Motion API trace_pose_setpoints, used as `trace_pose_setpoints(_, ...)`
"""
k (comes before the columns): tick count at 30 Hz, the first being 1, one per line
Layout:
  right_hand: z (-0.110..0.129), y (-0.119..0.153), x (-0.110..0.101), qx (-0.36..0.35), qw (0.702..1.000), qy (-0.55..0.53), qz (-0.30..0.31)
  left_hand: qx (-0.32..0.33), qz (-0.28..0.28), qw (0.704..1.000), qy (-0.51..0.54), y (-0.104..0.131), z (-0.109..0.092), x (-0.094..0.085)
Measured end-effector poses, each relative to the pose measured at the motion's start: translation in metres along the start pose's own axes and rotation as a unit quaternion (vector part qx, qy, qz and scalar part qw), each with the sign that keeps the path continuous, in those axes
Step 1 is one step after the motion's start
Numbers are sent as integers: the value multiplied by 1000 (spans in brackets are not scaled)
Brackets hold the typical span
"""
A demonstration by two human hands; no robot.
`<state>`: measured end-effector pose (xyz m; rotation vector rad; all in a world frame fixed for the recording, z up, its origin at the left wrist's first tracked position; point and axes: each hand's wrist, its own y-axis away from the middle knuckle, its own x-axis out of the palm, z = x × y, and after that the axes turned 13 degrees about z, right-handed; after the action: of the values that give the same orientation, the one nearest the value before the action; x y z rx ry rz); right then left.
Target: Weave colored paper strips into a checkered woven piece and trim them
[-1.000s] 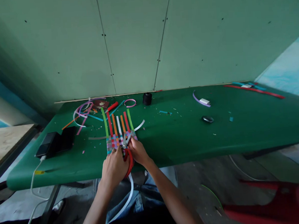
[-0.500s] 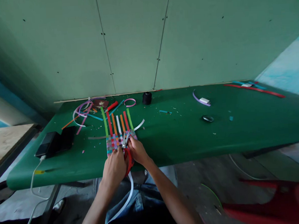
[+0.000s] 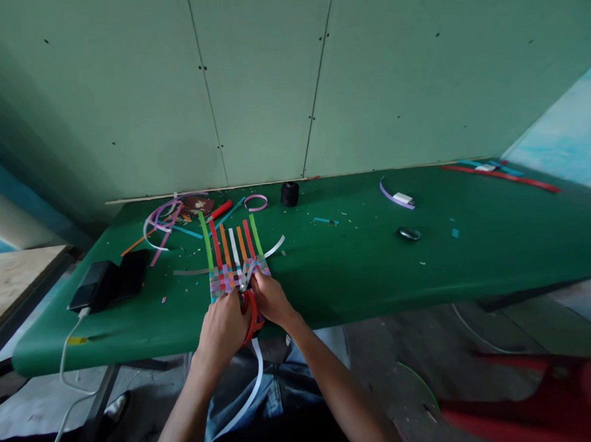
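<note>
1. Woven mat (image 3: 223, 279) lies on the tabletop (image 3: 353, 271) near its front edge.
2. Left hand (image 3: 224, 324) grips the red-handled scissors (image 3: 254, 311), blades (image 3: 245, 279) over the mat.
3. Right hand (image 3: 271, 298) pinches the mat beside the blades.

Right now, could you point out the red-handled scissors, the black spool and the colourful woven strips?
Red-handled scissors (image 3: 254, 311): head view, on the red handle.
Black spool (image 3: 289, 195): head view, middle of its side.
Colourful woven strips (image 3: 225, 278): head view, on the checkered weave.
</note>
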<state>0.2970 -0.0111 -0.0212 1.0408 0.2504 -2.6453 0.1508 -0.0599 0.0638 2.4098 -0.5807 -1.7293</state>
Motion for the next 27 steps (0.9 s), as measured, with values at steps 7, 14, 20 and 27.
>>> trace_pose_setpoints(7,-2,-1,2,-10,1000,11,-6,8,8,1000,5,-1,3,-1)
trace_pose_setpoints(14,-2,0,2,-8,1000,20,-3,15,-3,1000,6,-1,4,4)
trace_pose_setpoints(20,-3,2,0,-35,998,53,13,-15,8,1000,-25,-4,3,-3)
trace_pose_setpoints(27,-1,4,-1,-48,997,50,15,-9,19,999,-25,-5,5,-7)
